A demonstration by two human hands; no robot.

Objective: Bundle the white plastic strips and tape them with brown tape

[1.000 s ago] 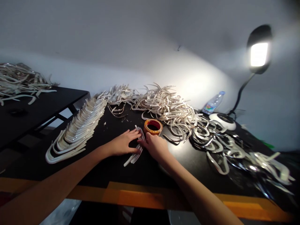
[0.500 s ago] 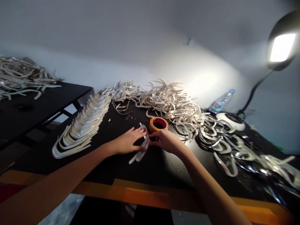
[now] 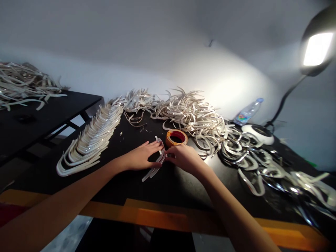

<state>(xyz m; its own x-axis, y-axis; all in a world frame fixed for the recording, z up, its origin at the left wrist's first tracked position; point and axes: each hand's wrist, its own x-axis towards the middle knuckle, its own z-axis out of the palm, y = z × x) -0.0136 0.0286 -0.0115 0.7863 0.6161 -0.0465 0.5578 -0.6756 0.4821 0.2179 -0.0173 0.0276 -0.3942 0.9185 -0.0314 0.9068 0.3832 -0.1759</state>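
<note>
A small bundle of curved white strips [image 3: 151,174] with a shiny edge lies on the black table in front of me. My left hand [image 3: 139,156] rests over it from the left, its fingers stretched forward and its thumb apart, touching the strips near both ends. From the right, my right hand [image 3: 185,158] has thumb and fingertips closed together at the bend of the bundle; the exact contact is partly hidden. Just beyond the right knuckles sits a roll of orange tape [image 3: 176,138] with a red core.
A long nested row of similar strips [image 3: 90,140] runs along the left. Tangled strips [image 3: 189,112] are heaped at the back, with looped pieces [image 3: 241,150] on the right. A plastic bottle [image 3: 248,112] leans near a lamp [image 3: 317,49]. Orange tape [image 3: 157,217] lines the front edge.
Both hands stay at the small bundle with almost the same pose. The whole view has shifted slightly, so things appear a little further left and higher.
</note>
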